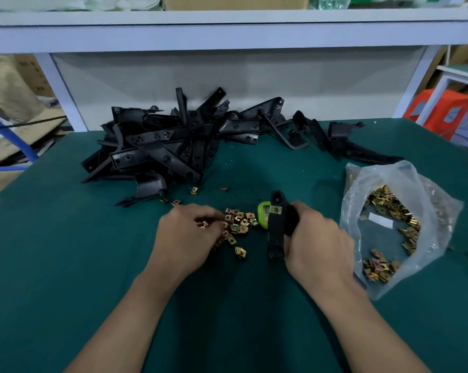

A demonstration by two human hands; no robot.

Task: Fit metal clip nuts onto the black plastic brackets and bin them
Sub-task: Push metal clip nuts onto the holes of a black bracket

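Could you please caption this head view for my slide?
Right hand holds bracket; left hand picks from clip nuts.

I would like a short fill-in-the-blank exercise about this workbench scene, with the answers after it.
1. The right hand holds a black bracket that already carries ____ clip nut.
2. The left hand reaches into the loose clip nuts lying on the ____ mat.
3. More clip nuts sit in a clear plastic ____ beside the right hand.

Answers: one; green; bag

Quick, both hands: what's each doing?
Left hand: fingers curled into the loose brass-coloured clip nuts; grip unclear.
Right hand: closed on a black plastic bracket.
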